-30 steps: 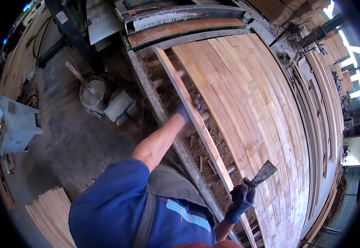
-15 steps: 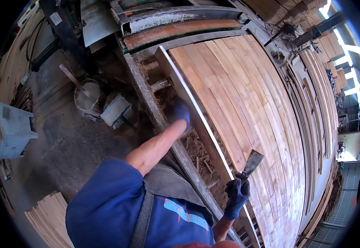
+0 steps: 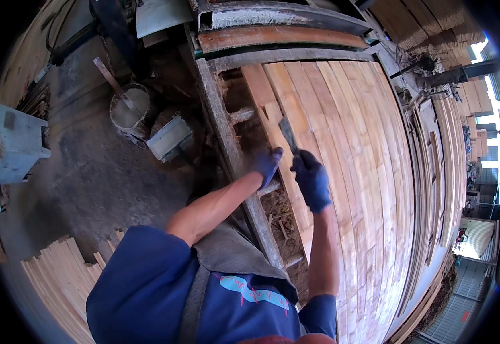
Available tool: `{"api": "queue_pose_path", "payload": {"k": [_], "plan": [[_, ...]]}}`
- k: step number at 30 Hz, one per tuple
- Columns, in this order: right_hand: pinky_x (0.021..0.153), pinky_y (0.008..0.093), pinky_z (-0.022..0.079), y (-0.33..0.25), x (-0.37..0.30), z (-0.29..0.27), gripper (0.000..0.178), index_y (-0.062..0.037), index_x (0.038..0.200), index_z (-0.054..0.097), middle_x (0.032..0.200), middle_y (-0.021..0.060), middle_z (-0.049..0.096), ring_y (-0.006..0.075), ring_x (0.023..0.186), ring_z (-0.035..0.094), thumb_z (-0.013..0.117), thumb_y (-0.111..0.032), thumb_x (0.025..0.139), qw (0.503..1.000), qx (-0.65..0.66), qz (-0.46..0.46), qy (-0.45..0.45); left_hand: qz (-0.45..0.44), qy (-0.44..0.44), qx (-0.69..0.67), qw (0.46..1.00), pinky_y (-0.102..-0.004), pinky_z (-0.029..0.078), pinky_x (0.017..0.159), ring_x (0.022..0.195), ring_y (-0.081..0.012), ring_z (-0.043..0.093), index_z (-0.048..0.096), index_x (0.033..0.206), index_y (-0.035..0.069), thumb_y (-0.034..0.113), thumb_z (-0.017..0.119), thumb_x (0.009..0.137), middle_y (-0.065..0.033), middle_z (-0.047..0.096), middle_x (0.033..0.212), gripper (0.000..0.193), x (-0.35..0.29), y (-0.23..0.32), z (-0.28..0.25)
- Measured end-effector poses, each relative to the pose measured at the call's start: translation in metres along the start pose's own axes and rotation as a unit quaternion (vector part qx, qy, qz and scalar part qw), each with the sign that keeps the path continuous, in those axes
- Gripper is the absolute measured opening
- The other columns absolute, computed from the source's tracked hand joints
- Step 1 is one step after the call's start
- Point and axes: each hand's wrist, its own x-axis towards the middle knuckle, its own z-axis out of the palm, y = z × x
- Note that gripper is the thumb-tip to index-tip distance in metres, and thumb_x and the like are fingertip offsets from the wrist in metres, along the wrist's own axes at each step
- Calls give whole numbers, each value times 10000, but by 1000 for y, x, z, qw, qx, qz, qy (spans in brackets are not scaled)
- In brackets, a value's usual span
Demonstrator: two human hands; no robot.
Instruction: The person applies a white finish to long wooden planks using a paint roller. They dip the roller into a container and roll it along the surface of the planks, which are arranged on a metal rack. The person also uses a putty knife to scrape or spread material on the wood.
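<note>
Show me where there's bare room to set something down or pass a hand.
Panel: bare from the right hand rightward, toward the stacked boards. Floor: open between grey cabinet, bucket and lumber. Crowded: the panel's left edge, with left hand and scraper; the gap beside it, with crossbars and scraps.

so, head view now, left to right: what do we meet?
Grey cabinet → round bucket → pale-faced block → gloved left hand → gloved right hand gripping a scraper → long boards at far right.
</note>
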Motion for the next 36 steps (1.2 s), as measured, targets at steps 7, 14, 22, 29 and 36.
{"api": "queue_pose_path", "payload": {"k": [7, 14, 22, 29, 36], "plan": [[660, 469, 524, -29, 54, 22, 264, -132, 1014, 664, 831, 147, 710, 357, 754, 682, 531, -344, 929, 975, -210, -65, -13, 12, -65, 97, 993, -467, 502, 803, 940, -399, 658, 672, 1032, 13, 496, 477, 952, -234, 688, 979, 527, 15, -21, 6], [585, 465, 500, -17, 73, 61, 208, -107, 916, 648, 735, 154, 681, 337, 645, 657, 554, -293, 921, 959, -247, -137, 37, 104, -13, 25, 994, -436, 518, 725, 895, -351, 671, 657, 1029, 30, 259, 525, 952, -228, 679, 949, 275, 31, -75, 43], [473, 224, 394, 4, 59, 31, 296, 7, 1087, 669, 682, 50, 660, 82, 507, 510, 563, -247, 977, 948, 296, 42, -107, -44, -125, -85, 987, -447, 512, 730, 890, -364, 658, 661, 1091, 80, 226, 489, 946, -224, 675, 971, 268, 6, 6, -2], [560, 306, 480, -4, 72, 50, 316, -53, 1142, 649, 675, 91, 649, 123, 607, 620, 567, -303, 967, 977, -172, -122, 16, 81, -36, 178, 980, -447, 525, 827, 915, -327, 678, 661, 1081, 51, 473, 514, 951, -190, 697, 1003, 465, 45, -72, 30], [502, 215, 395, -5, 15, -23, 288, -23, 1204, 637, 715, 13, 611, 52, 575, 501, 542, -204, 1002, 963, 263, 48, 21, -169, -122, -342, 916, -378, 528, 857, 951, -199, 651, 636, 1150, 53, 438, 507, 973, -131, 683, 1078, 443, 1, 0, 4]]}}
